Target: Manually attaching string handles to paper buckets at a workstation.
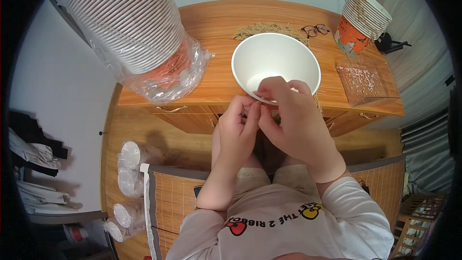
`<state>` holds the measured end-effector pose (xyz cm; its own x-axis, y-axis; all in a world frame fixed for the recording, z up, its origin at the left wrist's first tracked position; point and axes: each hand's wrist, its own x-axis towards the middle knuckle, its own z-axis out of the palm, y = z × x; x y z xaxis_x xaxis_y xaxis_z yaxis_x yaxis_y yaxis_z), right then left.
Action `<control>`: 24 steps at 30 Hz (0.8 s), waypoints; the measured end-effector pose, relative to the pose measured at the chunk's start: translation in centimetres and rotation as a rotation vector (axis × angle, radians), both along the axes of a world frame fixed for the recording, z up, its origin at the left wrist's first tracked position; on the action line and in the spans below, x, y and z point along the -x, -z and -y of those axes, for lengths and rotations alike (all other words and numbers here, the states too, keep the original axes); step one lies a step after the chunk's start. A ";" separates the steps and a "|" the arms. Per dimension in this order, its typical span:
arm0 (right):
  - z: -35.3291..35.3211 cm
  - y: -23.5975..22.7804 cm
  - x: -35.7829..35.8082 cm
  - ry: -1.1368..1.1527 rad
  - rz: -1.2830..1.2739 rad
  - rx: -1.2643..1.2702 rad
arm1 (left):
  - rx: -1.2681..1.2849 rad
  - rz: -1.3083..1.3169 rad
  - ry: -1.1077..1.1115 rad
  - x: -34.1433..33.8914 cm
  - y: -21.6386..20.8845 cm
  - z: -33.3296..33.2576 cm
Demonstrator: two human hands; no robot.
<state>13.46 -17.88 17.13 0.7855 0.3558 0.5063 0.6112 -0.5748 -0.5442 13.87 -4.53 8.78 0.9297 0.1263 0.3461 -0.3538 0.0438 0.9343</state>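
- The left hand (239, 123) has its thumb and fingers bunched together at the near rim of a white-lined bucket (275, 58); whether they are clamped on anything, I cannot tell.
- The right hand (298, 120) reaches over that rim, some fingers inside the wall and the thumb outside, close to the left fingertips; how firmly it grips is not clear.
- The bucket sits just beyond both hands, its mouth tilted toward the person.
- The step in hand looks like close fingertip work at the rim. The next move probably calls for a steady bucket and a fine pinch from both hands.
- Beyond the right hand, behind the bucket, lies a bundle of straw-coloured strands (269, 29), partly blocked by the bucket; farther right stand stacked orange buckets (362, 17).
- Well left of the left hand, a plastic-wrapped bucket stack (134, 29) runs out of view at the top.
- The fingers hide the contact point, and the bucket's outer wall is mostly out of sight.
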 end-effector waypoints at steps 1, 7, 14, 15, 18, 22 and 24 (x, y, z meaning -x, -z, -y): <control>0.1 0.1 0.1 -0.002 0.001 0.000 | -0.030 -0.012 -0.001 0.1 0.0 -0.1; 1.2 0.7 0.9 -0.022 -0.047 -0.085 | 0.124 -0.004 0.063 1.7 -0.9 0.1; 4.0 5.3 1.5 -0.231 0.345 -0.039 | 0.218 -0.122 0.313 1.6 -0.5 -1.3; 4.1 5.7 1.7 -0.253 0.397 0.015 | 0.300 -0.160 0.366 1.5 -0.7 -1.2; 4.3 7.3 1.9 -0.262 0.441 0.070 | 0.360 -0.212 0.442 1.2 -1.0 -0.9; 3.7 10.1 1.7 -0.208 0.489 -0.203 | 0.294 -0.184 0.474 0.9 -0.9 -0.8; 3.1 10.4 1.6 -0.159 0.496 -0.365 | 0.291 -0.177 0.465 1.0 -1.0 -0.5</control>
